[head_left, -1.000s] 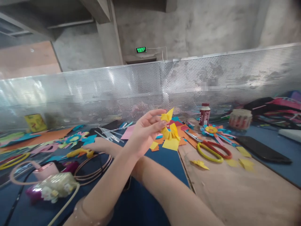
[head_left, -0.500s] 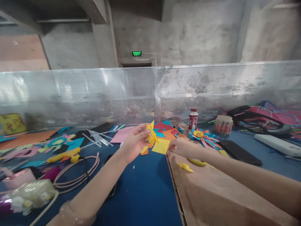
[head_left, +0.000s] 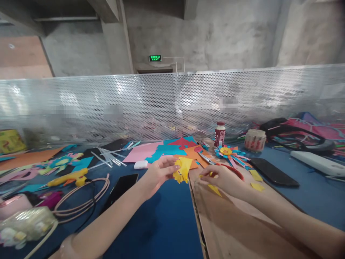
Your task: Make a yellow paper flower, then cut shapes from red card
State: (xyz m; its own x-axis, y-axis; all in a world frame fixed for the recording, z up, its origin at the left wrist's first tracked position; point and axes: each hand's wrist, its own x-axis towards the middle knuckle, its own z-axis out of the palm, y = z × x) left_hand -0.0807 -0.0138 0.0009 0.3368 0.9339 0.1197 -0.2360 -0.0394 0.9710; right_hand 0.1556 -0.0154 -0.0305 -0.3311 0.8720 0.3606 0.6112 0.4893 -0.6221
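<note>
In the head view my left hand (head_left: 159, 175) is closed, thumb and fingers pinching a yellow paper piece with a fringed, crumpled edge (head_left: 182, 170) above the blue tabletop. My right hand (head_left: 221, 178) rests low over the brown board (head_left: 229, 223), its fingertips curled together at a yellow paper scrap (head_left: 215, 190). Part of that scrap is hidden under the fingers. Just behind the right hand lies a pair of scissors with red handles (head_left: 238, 172), its blades pointing away to the left.
Coloured paper sheets (head_left: 144, 152) spread behind my hands. A ribbon flower (head_left: 226, 152), a bottle (head_left: 220, 134), a lidded jar (head_left: 254, 140) and a black phone (head_left: 273, 172) stand or lie to the right. Leftward are a yellow glue gun (head_left: 71, 177), glue sticks (head_left: 111, 157) and a coiled cable (head_left: 81, 205).
My left hand has come lower and slightly right, turning the fringed paper downward. My right hand has moved right and nearer, from the board's corner to the yellow scraps, uncovering the scissors' blades.
</note>
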